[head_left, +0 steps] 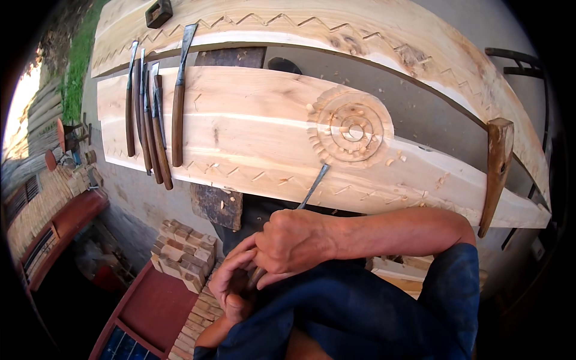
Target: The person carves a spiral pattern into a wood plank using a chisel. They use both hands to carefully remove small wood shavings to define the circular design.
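Observation:
My right hand (294, 240) is closed around a chisel (314, 187), its metal blade slanting up toward the board's near edge. The blade's tip is just below a round carved rosette (355, 131) with a toothed rim and rings. Beside the right fist, my left hand (234, 279) curls its fingers about the lower end of the wooden handle; its palm is in shadow. The pale wooden board (252, 120) bears a zigzag line of cuts along its near edge. Several chisels with wooden handles lie at its left, one wide-bladed chisel (179, 114) slightly apart.
A second curved board (282, 24) with zigzag carving lies beyond, holding a small dark block (158, 13). A wooden mallet-like piece (497, 174) rests across the right end. Stacked wood blocks (185, 252) stand lower left. Wood chips are scattered around the rosette.

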Demonstrator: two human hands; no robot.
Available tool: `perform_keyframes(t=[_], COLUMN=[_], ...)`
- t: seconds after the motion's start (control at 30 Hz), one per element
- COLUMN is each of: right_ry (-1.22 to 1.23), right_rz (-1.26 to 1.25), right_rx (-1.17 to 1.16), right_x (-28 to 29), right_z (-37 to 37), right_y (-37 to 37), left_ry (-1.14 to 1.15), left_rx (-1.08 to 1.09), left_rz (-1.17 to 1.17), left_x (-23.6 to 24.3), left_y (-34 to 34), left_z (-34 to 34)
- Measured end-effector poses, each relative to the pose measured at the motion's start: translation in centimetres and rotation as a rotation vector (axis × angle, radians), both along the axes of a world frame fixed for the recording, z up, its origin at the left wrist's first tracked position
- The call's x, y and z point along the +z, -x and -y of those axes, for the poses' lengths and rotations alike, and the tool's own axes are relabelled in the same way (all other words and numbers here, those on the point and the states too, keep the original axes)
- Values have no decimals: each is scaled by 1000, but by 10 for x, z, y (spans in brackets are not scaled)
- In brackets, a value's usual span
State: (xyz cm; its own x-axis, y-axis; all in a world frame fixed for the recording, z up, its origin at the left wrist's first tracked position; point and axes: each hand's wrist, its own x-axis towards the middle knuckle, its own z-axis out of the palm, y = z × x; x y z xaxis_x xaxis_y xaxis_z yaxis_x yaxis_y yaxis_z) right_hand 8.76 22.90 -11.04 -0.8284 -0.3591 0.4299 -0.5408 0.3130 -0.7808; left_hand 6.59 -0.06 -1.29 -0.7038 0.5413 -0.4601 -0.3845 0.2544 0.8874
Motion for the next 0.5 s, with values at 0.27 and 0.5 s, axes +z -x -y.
perform_keyframes(t=[0.27,0.5], right_ry=[42,-7], right_rz=[-6,-30], right_rx=[-18,-8], right_x=[-1,-7], right_z=[0,-4], right_y=[-1,1], left_ry=[-59,-66], left_rx=[67,-16], left_rz=[47,-110], left_x=[-1,-15], left_y=[-4,-1], left_z=[-7,-2])
